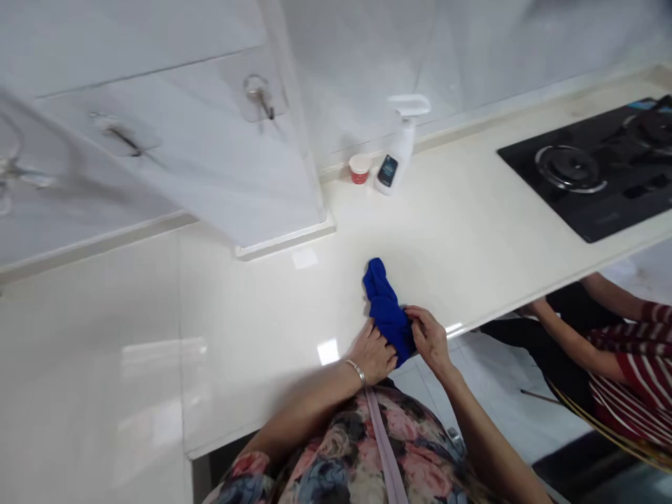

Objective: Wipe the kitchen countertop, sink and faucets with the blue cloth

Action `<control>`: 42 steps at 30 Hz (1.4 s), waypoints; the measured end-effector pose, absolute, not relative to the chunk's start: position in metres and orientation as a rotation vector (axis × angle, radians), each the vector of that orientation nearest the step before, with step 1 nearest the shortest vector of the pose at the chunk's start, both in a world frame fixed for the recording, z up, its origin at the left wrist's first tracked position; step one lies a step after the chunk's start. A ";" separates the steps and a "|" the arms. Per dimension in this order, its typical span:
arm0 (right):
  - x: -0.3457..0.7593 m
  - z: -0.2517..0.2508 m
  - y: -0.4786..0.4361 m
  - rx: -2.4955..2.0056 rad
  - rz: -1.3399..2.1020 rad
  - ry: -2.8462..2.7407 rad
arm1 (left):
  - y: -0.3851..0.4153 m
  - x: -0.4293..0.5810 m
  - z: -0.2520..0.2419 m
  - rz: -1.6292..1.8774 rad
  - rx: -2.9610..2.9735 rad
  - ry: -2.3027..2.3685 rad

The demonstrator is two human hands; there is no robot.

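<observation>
I see L grip [372, 352] and R grip [429, 339] both clamped on the blue cloth [386, 308] over the bench [252, 315], prob. soft, light and floppy, so best held at the bunched end.

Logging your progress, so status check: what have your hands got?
Left hand and right hand both gripping blue cloth near counter edge. White spray bottle and red-banded cup back by wall, apart from hands.

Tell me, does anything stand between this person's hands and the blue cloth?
Nothing visible does: the left hand and the right hand both touch the blue cloth directly, with nothing in between.
</observation>
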State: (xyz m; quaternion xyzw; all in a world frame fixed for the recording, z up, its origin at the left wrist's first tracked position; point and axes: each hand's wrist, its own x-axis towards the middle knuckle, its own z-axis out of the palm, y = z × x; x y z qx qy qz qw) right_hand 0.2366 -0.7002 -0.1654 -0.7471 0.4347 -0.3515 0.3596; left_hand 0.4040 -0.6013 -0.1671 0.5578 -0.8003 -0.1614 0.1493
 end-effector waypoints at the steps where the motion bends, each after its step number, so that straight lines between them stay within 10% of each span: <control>1: 0.229 -0.168 -0.705 -1.924 -0.940 1.179 | -0.618 0.400 -0.166 -0.469 1.568 -2.341; 9: 0.202 -0.178 -0.745 -1.938 -1.040 1.297 | -0.685 0.387 -0.166 -0.484 1.534 -2.381; 29: 0.384 -0.185 -0.654 -2.168 -0.689 0.600 | -0.518 0.598 -0.182 0.191 2.475 -1.596; 42: 0.301 -0.191 -0.659 -1.936 -0.905 0.675 | -0.654 0.609 -0.149 -0.095 2.738 -1.624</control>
